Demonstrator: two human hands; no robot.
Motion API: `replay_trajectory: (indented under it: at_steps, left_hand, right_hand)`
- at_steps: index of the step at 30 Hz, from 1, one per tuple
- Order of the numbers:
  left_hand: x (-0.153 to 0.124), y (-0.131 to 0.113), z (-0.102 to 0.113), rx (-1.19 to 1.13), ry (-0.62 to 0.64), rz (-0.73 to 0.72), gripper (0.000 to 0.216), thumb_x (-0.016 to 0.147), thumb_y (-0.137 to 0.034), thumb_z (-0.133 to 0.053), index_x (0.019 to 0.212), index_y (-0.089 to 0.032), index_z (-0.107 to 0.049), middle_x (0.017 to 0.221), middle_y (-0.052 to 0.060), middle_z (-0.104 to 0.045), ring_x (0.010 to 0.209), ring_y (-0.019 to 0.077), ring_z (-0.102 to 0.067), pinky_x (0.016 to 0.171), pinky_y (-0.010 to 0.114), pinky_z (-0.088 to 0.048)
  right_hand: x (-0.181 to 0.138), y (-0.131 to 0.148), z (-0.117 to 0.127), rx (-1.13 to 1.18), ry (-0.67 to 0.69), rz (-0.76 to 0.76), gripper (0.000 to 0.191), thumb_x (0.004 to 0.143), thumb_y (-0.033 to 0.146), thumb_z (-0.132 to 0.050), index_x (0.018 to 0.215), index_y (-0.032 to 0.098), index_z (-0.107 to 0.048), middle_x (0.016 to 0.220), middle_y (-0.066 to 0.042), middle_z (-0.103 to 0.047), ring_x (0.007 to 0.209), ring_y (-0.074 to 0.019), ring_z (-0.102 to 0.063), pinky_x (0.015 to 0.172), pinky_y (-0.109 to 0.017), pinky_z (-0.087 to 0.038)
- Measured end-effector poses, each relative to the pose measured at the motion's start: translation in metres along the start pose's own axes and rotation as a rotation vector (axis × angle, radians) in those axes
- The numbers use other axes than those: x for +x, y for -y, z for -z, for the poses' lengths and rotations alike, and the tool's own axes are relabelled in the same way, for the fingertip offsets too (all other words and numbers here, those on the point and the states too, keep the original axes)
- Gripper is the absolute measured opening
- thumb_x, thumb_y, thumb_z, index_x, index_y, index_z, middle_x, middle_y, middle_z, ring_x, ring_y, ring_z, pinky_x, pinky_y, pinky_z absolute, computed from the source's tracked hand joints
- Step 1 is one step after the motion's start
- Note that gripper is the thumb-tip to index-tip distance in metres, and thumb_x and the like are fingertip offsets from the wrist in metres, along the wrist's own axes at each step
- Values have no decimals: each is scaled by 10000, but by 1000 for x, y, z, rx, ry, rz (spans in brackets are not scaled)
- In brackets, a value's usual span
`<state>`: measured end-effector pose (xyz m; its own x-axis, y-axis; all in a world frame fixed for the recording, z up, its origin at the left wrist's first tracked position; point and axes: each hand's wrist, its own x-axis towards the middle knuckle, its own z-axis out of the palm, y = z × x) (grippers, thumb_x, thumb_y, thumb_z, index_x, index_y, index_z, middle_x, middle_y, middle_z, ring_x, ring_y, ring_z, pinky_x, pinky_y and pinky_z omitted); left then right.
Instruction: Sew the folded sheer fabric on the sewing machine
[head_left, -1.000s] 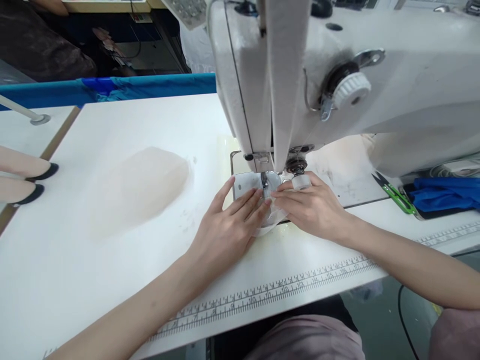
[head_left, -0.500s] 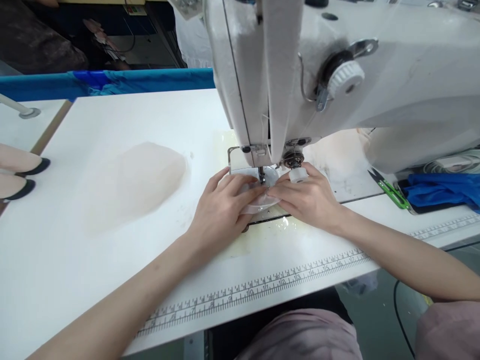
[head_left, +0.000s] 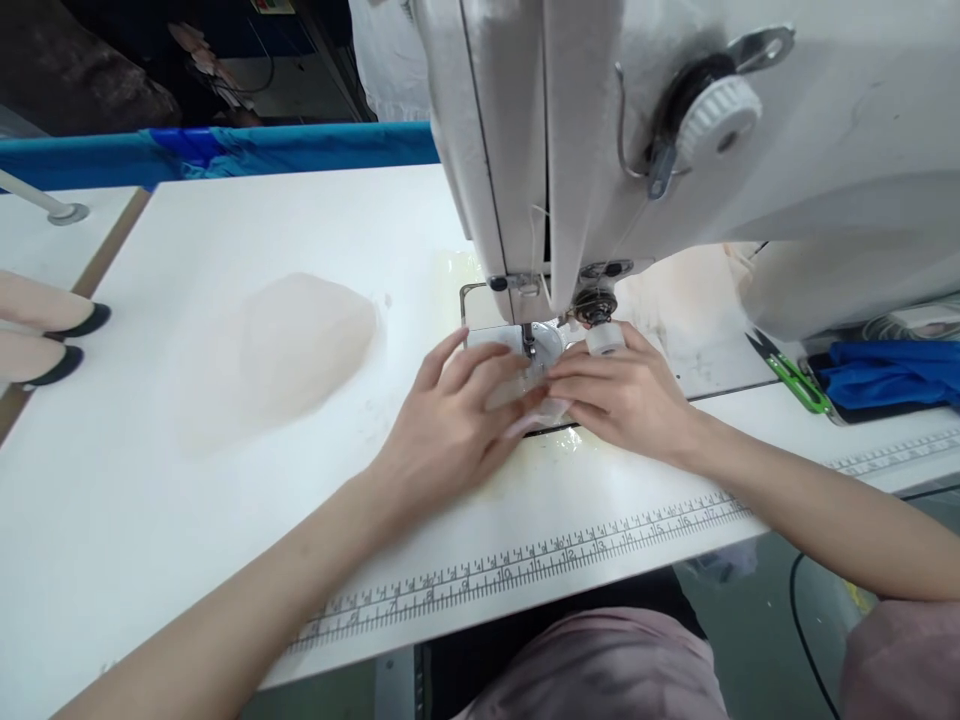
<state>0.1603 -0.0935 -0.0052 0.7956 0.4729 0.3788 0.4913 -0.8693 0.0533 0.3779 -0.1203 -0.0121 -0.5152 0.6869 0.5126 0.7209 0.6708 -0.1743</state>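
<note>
Against the white tabletop, the thin material looks pale and translucent.

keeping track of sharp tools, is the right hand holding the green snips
No, the snips lie beside the blue cloth, apart from the right hand.

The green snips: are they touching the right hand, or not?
Apart. The head view shows a plain gap between the right hand and the green snips.
</note>
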Motion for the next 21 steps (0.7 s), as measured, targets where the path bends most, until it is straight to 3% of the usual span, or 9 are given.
replay_trajectory:
  at_steps: [3,7,18,21]
  left_hand:
    - [-7,-14,3,170,-3,-58,307,908,-238,-534,1200,-187,-614,1241,72,-636,1188,271,-539,1061,495,-348]
    - [-9,-22,6,209,37,-53,302,926,-228,-514,1210,-169,-597,1215,72,-654,1217,254,-541,1046,471,-370]
    - [-3,-6,-5,166,-64,-68,291,932,-201,-503,1207,-156,-588,1169,105,-673,1166,256,-588,1089,564,-271]
    - [1,1,-8,161,-63,-56,284,940,-211,-494,1202,-157,-590,1171,112,-671,1166,262,-588,1096,580,-243]
  right_hand:
    - [-2,3,2,-68,-3,91,212,892,138,-508,849,208,-703,962,13,-743,911,-158,-655,932,-377,-387]
    - [-1,4,3,-75,25,90,228,900,133,-493,855,222,-698,960,24,-744,916,-149,-662,941,-380,-394]
    - [2,-4,-6,-168,-78,102,225,908,120,-496,824,203,-688,907,37,-749,812,-121,-670,964,-361,-406]
    - [4,-8,-10,-198,-47,68,221,898,108,-503,834,209,-688,864,39,-750,808,-130,-664,972,-372,-403]
